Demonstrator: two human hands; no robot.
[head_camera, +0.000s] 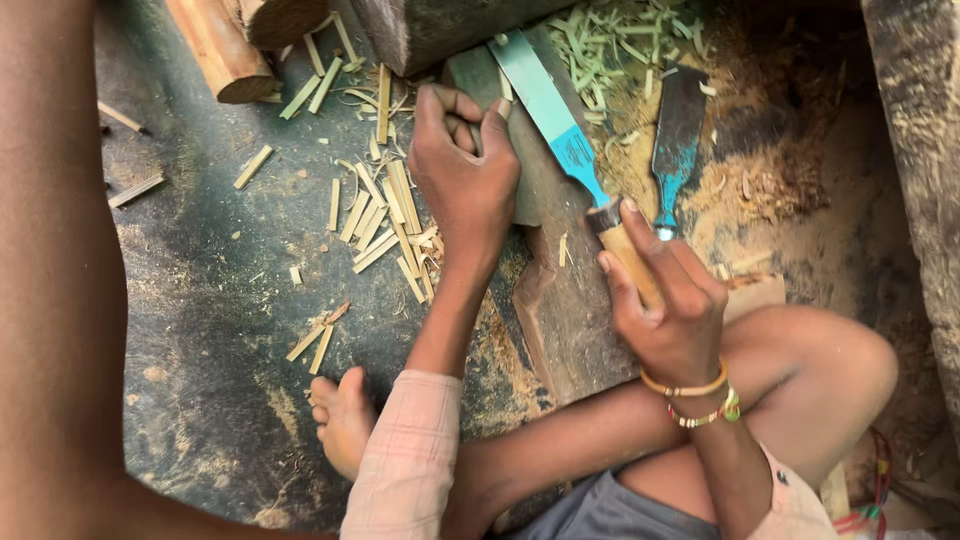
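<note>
Nearest, the person's crossed legs and a bare foot (342, 420) rest on the dark floor (210, 300), just below the wooden block (565, 310), which is the landmark. Right hand (668, 300), with bangles (690, 395) at the wrist, is clenched around the wooden handle of a broad chisel (550, 115); handle sits over the block's right edge, teal-painted blade runs up and left across the block's upper part. Left hand (465, 175) is fisted over the block's upper left side, fingers curled tight; something small may be pinched inside but cannot tell what. Left of the block, pale bamboo splints (385, 215) lie scattered on the floor. Right of the block, a second chisel (675, 140) with a dark blade and teal neck lies loose on sawdust, untouched. Beyond the block's top, green-pale shavings (610, 40) pile up beside a heavy log (440, 30). Farther up left, two round wood billets (225, 45).
</note>
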